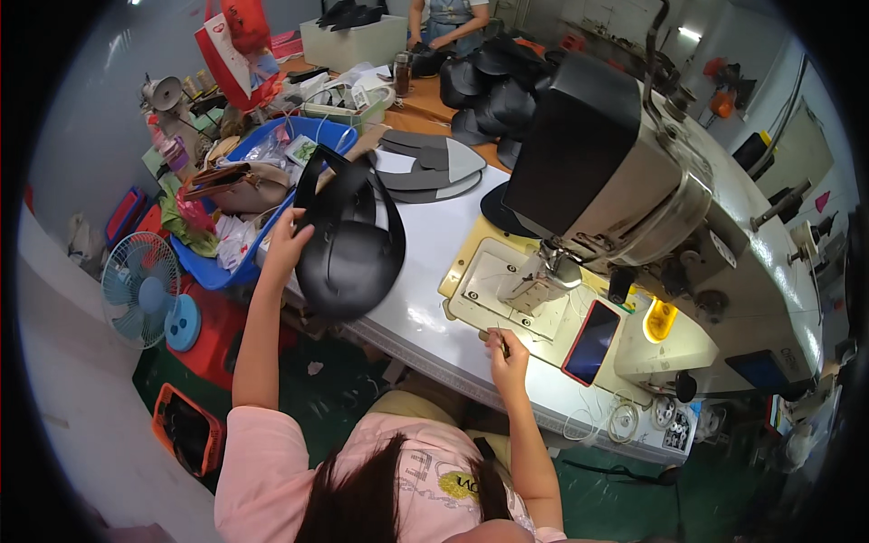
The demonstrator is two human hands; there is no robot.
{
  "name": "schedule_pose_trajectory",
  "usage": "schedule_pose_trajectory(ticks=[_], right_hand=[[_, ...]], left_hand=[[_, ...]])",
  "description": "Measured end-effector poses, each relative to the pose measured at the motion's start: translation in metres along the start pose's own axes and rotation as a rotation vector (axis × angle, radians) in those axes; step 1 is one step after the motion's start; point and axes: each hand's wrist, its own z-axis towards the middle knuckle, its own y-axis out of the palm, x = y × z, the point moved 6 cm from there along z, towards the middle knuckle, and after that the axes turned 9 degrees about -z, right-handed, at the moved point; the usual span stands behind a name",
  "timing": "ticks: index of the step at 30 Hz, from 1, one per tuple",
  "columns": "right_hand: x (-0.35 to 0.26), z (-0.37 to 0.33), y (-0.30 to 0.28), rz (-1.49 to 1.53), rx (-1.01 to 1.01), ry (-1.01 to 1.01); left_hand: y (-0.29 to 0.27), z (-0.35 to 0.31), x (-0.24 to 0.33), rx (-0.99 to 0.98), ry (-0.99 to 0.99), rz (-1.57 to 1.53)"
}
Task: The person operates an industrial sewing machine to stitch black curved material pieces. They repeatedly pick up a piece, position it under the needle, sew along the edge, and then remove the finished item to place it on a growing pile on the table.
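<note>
My left hand (286,246) grips a shiny black cap (351,267) by its edge, holding it tilted above the left part of the white worktable. The cap's open side shows a loop of black band. At the table's front edge, my right hand (509,360) is closed around a small dark object, mostly hidden by the fingers. Just beyond that hand is the pale bed plate of a large sewing machine (493,288). Part of another dark cap piece (503,210) lies behind the plate.
Grey cut pieces (425,163) are stacked on the table's far side, with black caps (489,100) piled beyond. A phone (592,342) lies right of the plate. A blue basket (213,269) and a fan (142,288) stand left. Another person (453,25) works at the back.
</note>
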Motion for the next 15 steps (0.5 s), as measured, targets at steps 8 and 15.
schedule_pose_trajectory(ticks=[8, 15], right_hand=[[-0.078, -0.004, -0.05, -0.071, 0.112, -0.085], [-0.055, -0.02, -0.054, -0.268, 0.098, -0.29]], left_hand=[[0.143, -0.095, 0.069, -0.463, 0.009, 0.08], [0.187, -0.128, 0.062, -0.672, -0.177, 0.105]])
